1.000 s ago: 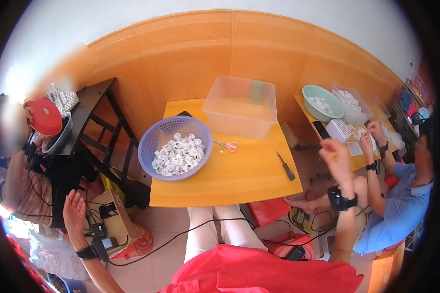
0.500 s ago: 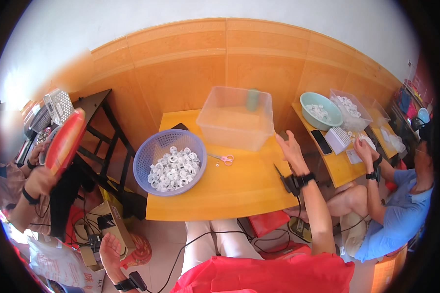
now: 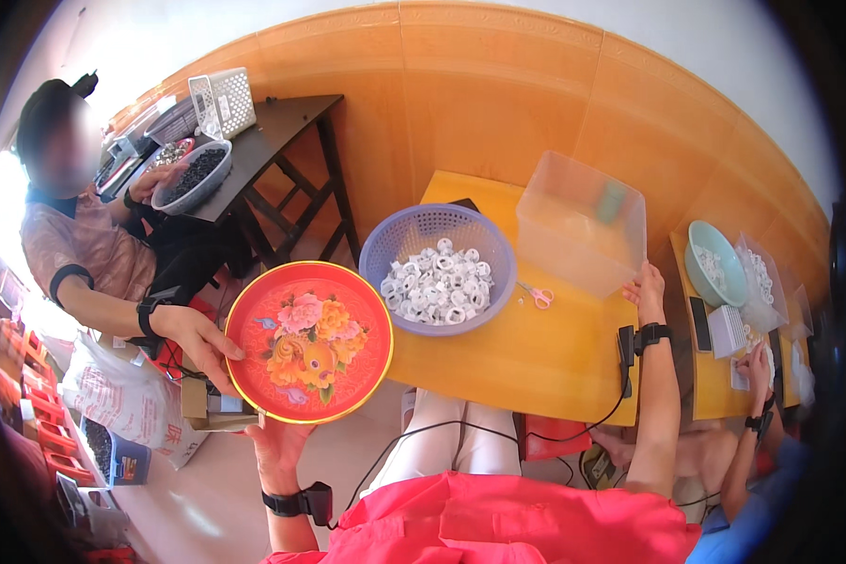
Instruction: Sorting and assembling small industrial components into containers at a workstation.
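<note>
My left hand (image 3: 280, 453) grips the lower edge of a round red tray (image 3: 254, 362) with a gold rim and painted flowers. Part of my fingers is hidden under it. A co-worker's hand (image 3: 197, 343) is on the tray's left edge. At the near right corner of a clear plastic bin (image 3: 566, 235), my right hand (image 3: 647, 293) has its fingers bent against the wall. Left of the bin stands a purple basket (image 3: 376, 249) holding many small white ring-shaped parts (image 3: 442, 280). Pink-handled scissors (image 3: 540, 297) lie between basket and bin.
A dark table (image 3: 287, 122) at the left bears a bowl of black parts (image 3: 197, 183). On the right, another yellow table holds a green basin (image 3: 714, 263), a phone and white parts, with a second co-worker beside it. A cable (image 3: 395, 442) hangs across my lap.
The red tray has come from the left co-worker's raised hand toward me, and my left hand has taken hold of it. My right hand has closed on the bin's corner. The view has turned left.
</note>
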Demonstrator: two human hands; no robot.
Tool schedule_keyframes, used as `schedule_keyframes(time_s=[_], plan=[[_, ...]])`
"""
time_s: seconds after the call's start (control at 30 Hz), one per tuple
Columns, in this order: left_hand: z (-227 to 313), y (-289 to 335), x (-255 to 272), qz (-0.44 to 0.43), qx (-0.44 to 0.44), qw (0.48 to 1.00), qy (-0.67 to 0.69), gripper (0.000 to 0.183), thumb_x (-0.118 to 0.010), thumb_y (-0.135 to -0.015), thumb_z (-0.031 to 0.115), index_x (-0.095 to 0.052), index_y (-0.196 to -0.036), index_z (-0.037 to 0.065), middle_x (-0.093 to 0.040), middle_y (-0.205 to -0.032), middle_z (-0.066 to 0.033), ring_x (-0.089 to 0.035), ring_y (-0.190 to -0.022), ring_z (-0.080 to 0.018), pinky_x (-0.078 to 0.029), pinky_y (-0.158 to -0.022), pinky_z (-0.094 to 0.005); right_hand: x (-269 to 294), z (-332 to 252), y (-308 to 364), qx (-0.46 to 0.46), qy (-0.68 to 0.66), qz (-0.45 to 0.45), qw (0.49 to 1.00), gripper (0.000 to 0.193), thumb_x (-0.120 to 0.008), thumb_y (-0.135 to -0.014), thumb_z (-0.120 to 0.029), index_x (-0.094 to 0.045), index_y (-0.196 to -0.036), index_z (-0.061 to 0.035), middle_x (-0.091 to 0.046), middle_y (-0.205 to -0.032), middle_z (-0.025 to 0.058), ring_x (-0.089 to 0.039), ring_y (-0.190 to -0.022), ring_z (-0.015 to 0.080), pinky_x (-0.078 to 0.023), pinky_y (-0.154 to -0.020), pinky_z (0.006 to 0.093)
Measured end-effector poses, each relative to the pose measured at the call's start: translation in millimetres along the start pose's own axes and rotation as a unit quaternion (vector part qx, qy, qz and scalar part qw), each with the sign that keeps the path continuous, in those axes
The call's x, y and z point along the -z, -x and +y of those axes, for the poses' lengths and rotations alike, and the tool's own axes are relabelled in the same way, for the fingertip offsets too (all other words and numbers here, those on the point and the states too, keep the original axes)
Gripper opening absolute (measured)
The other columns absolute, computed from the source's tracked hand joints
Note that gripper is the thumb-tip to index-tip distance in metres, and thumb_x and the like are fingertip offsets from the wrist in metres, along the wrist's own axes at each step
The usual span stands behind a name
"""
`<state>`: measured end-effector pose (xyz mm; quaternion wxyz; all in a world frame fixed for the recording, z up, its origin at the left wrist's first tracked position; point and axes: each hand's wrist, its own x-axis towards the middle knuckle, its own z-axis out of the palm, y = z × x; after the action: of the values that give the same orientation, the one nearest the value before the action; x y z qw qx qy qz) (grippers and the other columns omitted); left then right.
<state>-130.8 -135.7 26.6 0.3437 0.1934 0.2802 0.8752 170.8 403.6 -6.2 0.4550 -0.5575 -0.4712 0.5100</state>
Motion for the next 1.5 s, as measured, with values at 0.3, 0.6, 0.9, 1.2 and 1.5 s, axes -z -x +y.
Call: schedule_keyframes(time_s=[0.3, 0.6, 0.9, 1.2, 1.5], plan=[[-22.3, 10.1, -41.0, 0.217, -0.005, 0.968, -0.122, 0.058, -0.052, -0.073, -0.003, -0.039, -0.129, 0.005, -0.048, -0.122, -0.0064, -0.048, -0.112, -0.0218, -0.041, -0.096, -0.0401, 31.4, -6.9, 86.1, 0.125, 0.01, 0.022, 0.992, 0.024, -0.05, -0.09, -0.028, -0.059, -0.099, -0.0077, -0.059, -0.089, 0.0036, -0.059, -0.064, 0.0118, -0.047, -0.048, 0.0231], [-43.0, 41.1, -31.3, 0.173, 0.079, 0.963, -0.192, 0.064, -0.056, -0.069, 0.004, -0.036, -0.13, 0.002, -0.046, -0.125, -0.0098, -0.046, -0.114, -0.0236, -0.04, -0.096, -0.0397, 85.9, 38.2, 213.7, 0.011, 0.036, -0.172, 0.984, 0.02, -0.053, -0.088, -0.02, -0.062, -0.088, -0.0025, -0.059, -0.067, 0.0022, -0.057, -0.06, 0.0102, -0.045, -0.049, 0.0232], [-127.6, 11.7, -73.5, -0.021, 0.343, 0.926, -0.157, 0.051, -0.05, -0.072, -0.006, -0.043, -0.123, -0.002, -0.054, -0.116, -0.0107, -0.054, -0.106, -0.023, -0.044, -0.093, -0.0357, 124.1, 67.3, 190.2, 0.219, 0.461, 0.053, 0.858, 0.039, -0.065, -0.076, -0.024, -0.054, -0.109, -0.0071, -0.05, -0.102, 0.0128, -0.054, -0.089, 0.0335, -0.046, -0.076, 0.0414], [-255.9, -49.9, -71.2, -0.011, 0.368, 0.909, -0.194, 0.033, -0.053, -0.084, 0.006, -0.047, -0.116, -0.001, -0.058, -0.106, -0.0091, -0.061, -0.091, -0.0199, -0.052, -0.082, -0.0348, 105.2, 88.6, 135.5, 0.229, 0.474, -0.08, 0.846, 0.036, -0.064, -0.074, -0.013, -0.056, -0.109, -0.0079, -0.05, -0.103, 0.013, -0.05, -0.099, 0.0332, -0.045, -0.081, 0.0429], [-299.7, -85.8, -49.1, -0.068, 0.103, 0.778, -0.616, 0.017, -0.061, -0.083, 0.014, -0.06, -0.088, -0.002, -0.06, -0.073, -0.0077, -0.058, -0.06, -0.0166, -0.046, -0.051, -0.0311, 74.3, 63.9, 66.1, 0.317, 0.48, -0.121, 0.809, 0.029, -0.063, -0.073, -0.007, -0.061, -0.102, -0.0103, -0.052, -0.098, 0.0126, -0.05, -0.097, 0.034, -0.043, -0.082, 0.0425]])
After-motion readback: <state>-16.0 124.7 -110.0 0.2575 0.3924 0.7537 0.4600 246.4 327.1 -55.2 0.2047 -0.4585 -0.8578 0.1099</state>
